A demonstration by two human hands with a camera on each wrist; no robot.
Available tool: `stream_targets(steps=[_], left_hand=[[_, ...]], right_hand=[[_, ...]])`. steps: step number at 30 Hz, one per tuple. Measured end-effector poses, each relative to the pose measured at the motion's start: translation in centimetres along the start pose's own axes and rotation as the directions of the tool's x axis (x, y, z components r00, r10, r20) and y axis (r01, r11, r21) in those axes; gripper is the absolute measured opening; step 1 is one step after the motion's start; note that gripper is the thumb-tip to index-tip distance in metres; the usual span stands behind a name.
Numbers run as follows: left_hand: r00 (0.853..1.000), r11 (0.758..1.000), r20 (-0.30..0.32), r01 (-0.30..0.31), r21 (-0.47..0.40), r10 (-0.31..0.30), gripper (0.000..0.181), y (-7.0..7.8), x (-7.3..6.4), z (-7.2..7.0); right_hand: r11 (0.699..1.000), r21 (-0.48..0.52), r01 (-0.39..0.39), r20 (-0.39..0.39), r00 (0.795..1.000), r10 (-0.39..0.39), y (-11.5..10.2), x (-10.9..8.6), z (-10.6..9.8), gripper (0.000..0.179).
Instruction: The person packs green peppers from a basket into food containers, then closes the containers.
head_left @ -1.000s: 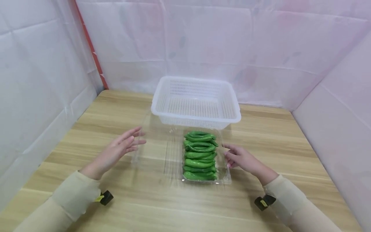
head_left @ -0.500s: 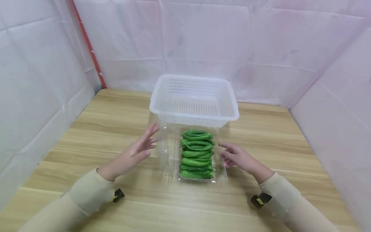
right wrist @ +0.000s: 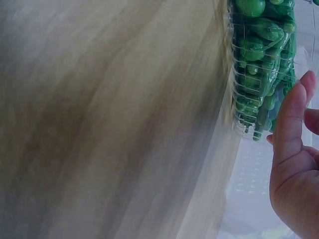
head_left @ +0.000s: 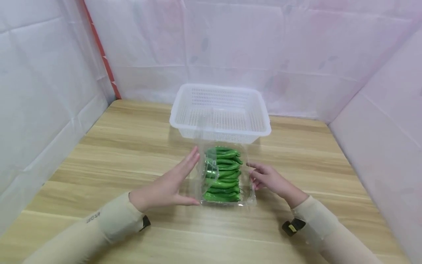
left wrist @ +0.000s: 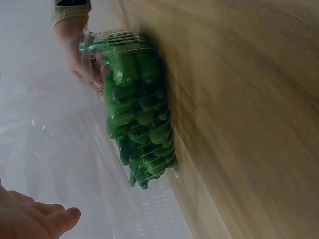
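Observation:
Long green peppers (head_left: 224,183) lie stacked in a row inside a clear plastic clamshell box (head_left: 246,190). Its hinged lid (head_left: 207,126) stands raised on the left side, tilted up over the peppers. My left hand (head_left: 166,187) is at the lid's outer face, fingers straight and thumb spread; contact is hard to make out through the clear plastic. On the opposite side, my right hand (head_left: 271,179) holds the box's right rim with bent fingers. The right wrist view shows its thumb (right wrist: 291,114) against the box wall. Through the left wrist view the peppers (left wrist: 134,94) appear side-on.
Just behind the box stands a white perforated plastic basket (head_left: 230,137), with nothing seen inside. A wood-grain table (head_left: 204,234) carries everything. White sheeting (head_left: 237,44) encloses the back and both sides.
My left hand has moved right, from left of the lid to beside the box. The lid has swung up from lying outspread to standing raised. My right hand keeps its place at the rim.

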State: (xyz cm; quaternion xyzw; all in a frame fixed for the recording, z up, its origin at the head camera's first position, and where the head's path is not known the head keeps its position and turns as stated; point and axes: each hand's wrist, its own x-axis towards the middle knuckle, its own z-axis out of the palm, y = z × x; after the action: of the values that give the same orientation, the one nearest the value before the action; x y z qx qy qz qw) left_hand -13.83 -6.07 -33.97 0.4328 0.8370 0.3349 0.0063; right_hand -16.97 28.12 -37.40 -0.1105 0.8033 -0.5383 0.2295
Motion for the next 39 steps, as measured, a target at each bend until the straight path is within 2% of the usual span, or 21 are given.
stream_targets(steps=[5, 8, 17, 24, 30, 39], left_hand=[[0.998, 0.997, -0.041, -0.040, 0.060, 0.043, 0.119, -0.3, 0.2, 0.7], [0.999, 0.997, -0.041, -0.032, 0.074, 0.035, 0.115, -0.3, 0.2, 1.0], [1.000, 0.990, 0.028, -0.004, 0.142, 0.000, 0.107, 0.0, 0.6, 1.4], [0.998, 0.975, 0.054, -0.056, 0.217, 0.045, 0.101, 0.0, 0.9, 1.6], [0.993, 0.959, 0.109, -0.077, 0.271, 0.049, 0.098, 0.0, 1.4, 1.7], [0.982, 0.924, 0.166, -0.142, 0.354, 0.088, 0.091, 0.0, 1.7, 2.0]], right_hand=[[1.000, 0.009, -0.003, 0.008, 1.000, 0.003, -0.1, 0.0, 0.3, 0.051], [1.000, 0.012, -0.004, 0.008, 1.000, 0.003, -0.2, 0.0, 0.3, 0.050], [1.000, 0.025, -0.008, 0.018, 1.000, 0.008, -0.2, 0.0, 0.3, 0.049], [1.000, 0.028, -0.002, 0.022, 1.000, 0.001, -0.2, 0.0, 0.4, 0.048], [1.000, 0.026, 0.009, 0.024, 1.000, -0.009, -0.2, -0.1, 0.4, 0.049], [0.999, 0.037, 0.026, 0.021, 0.999, -0.027, -0.2, -0.1, 0.7, 0.050]])
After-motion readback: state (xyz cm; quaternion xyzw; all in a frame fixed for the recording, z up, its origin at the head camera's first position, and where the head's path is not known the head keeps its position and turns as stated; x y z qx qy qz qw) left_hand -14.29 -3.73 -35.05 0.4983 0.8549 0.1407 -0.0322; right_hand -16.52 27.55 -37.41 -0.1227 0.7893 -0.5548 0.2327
